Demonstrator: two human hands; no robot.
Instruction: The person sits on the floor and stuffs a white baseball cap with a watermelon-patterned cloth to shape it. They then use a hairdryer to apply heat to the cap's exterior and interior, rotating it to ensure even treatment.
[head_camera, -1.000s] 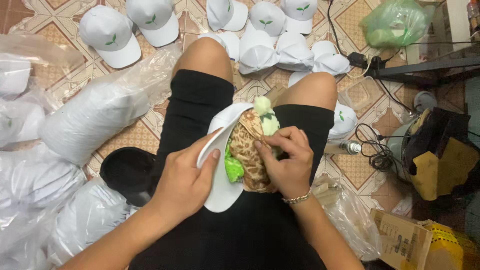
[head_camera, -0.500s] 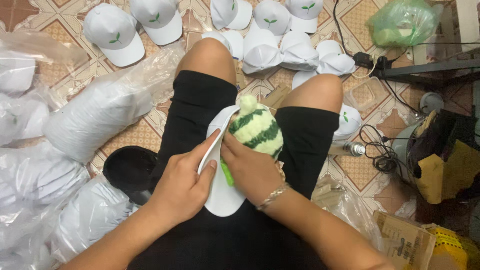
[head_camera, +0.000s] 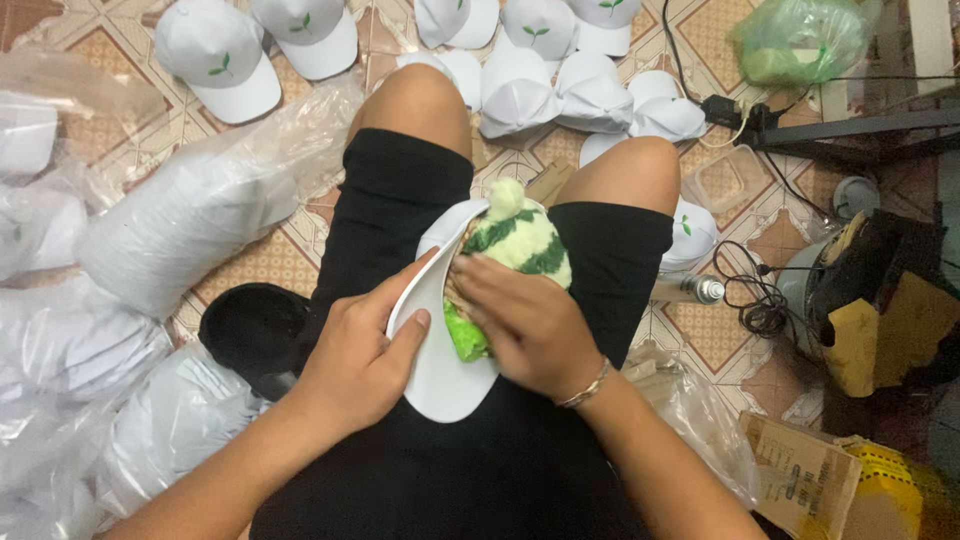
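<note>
White fabric cap (head_camera: 440, 370) is being held on the lap, over black shorts (head_camera: 400, 200), brim toward the body. At far left, clear plastic bags of white caps (head_camera: 190, 220) are lying on the patterned tiled floor (head_camera: 260, 262). The brim is being gripped by the left hand (head_camera: 355, 365), thumb on top. A green-and-white striped knitted pompom hat (head_camera: 520, 240) is being pressed into the cap by the right hand (head_camera: 530, 330), fingers flat over it. Black cables (head_camera: 760, 300) are lying at right.

Clear cap bags (head_camera: 190, 225) left; brown box (head_camera: 800, 480) right.
</note>
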